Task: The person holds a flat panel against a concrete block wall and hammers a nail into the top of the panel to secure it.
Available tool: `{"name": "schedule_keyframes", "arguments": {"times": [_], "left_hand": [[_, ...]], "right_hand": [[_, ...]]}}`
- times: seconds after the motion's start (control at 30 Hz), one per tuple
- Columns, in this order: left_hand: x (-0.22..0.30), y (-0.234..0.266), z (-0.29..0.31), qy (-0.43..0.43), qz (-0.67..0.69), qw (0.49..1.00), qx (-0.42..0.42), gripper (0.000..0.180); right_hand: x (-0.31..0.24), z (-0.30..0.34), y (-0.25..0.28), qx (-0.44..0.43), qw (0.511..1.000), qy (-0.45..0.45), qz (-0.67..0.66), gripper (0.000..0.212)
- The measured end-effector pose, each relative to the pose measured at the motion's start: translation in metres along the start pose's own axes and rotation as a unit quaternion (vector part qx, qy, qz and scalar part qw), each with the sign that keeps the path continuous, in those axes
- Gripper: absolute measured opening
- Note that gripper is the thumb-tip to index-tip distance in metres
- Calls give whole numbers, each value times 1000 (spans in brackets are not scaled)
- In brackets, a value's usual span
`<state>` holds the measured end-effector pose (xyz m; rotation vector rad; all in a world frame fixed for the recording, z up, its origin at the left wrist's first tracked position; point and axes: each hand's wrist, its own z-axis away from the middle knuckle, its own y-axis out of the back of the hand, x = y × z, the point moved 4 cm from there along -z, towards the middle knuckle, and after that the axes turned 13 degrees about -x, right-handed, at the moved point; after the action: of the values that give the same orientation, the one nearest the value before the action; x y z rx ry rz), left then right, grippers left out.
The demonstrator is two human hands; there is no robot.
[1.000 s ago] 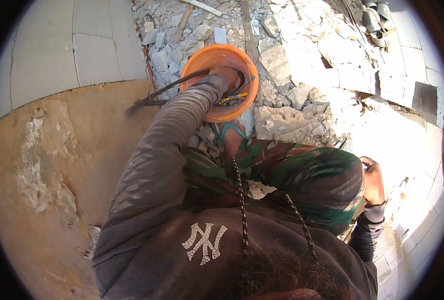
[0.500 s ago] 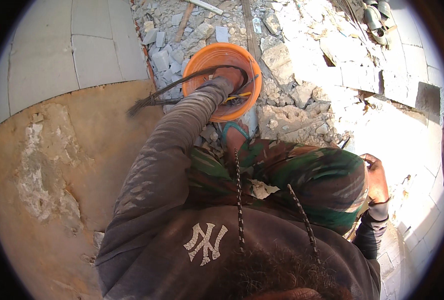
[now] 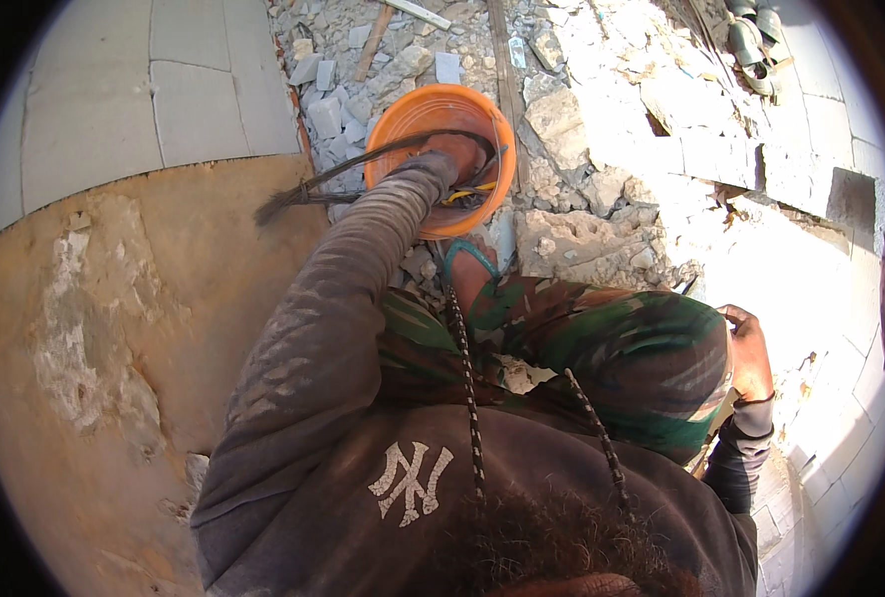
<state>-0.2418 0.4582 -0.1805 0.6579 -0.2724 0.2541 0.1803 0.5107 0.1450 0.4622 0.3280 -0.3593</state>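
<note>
My left hand (image 3: 452, 154) reaches down into an orange bucket (image 3: 383, 124). Its fingers are hidden inside, so what they hold, if anything, cannot be made out. Around the wrist area curves a bundle of thin dark wire (image 3: 298, 199), its frayed end sticking out over the bucket's left rim. Something yellow (image 3: 484, 187) lies in the bucket among dark items too small to name. My right hand (image 3: 751, 356) rests against the outer side of my bent right knee, with nothing seen in it and its fingers partly hidden.
Broken stone and rubble (image 3: 557, 124) surround the bucket, with a wooden strip (image 3: 505, 80) beyond it. A brown, plaster-stained board (image 3: 214, 269) lies at left beside grey blocks (image 3: 199, 104). Grey pipe fittings (image 3: 751, 45) sit far right. My sandalled foot (image 3: 474, 269) is just below the bucket.
The view has shifted very slightly, and the hanging hoodie cords have swung a little left. Both hands stay where they were, the left in the bucket and the right at the knee.
</note>
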Motion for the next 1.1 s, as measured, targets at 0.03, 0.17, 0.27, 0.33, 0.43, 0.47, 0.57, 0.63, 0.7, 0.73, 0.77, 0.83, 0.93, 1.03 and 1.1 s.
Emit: {"name": "schedule_keyframes", "arguments": {"times": [0.03,0.17,0.27,0.33,0.43,0.47,0.57,0.63,0.7,0.73,0.77,0.83,0.93,1.03,1.1], "left_hand": [[-2,0,0,-5,0,1000,11,31],[-14,-10,0,-44,45,996,64,28],[-19,-5,6,-18,142,984,103,26],[-22,0,9,-26,222,967,124,25],[-35,8,6,-86,390,908,126,20],[-42,5,5,-87,467,873,109,17],[-44,5,19,-136,697,702,54,12],[-40,10,34,-170,782,598,25,12],[-35,17,49,-196,816,544,4,12],[-37,21,56,-213,818,535,-3,12],[-38,25,63,-230,819,526,-9,12],[-37,37,78,-261,818,513,-13,12],[-29,55,103,-304,812,499,-1,15],[-16,72,123,-338,807,483,23,19],[-6,81,141,-344,805,480,53,23]], "right_hand": [[0,0,0,2,1000,2,-9,30],[8,-3,1,29,999,27,4,29],[3,4,1,3,1000,7,13,26],[7,4,0,15,1000,24,4,24],[15,3,5,24,1000,20,-2,19],[17,2,6,24,1000,16,-2,18],[13,5,2,23,999,31,-19,18],[19,5,2,30,999,32,-30,17],[18,8,1,29,999,16,-25,16],[11,10,2,20,1000,5,-13,16],[6,11,2,12,1000,-7,-1,16],[17,5,-2,39,998,47,11,18],[5,12,5,34,999,7,19,14],[2,5,9,24,996,33,86,22],[-20,4,4,25,995,-27,88,23]]}}
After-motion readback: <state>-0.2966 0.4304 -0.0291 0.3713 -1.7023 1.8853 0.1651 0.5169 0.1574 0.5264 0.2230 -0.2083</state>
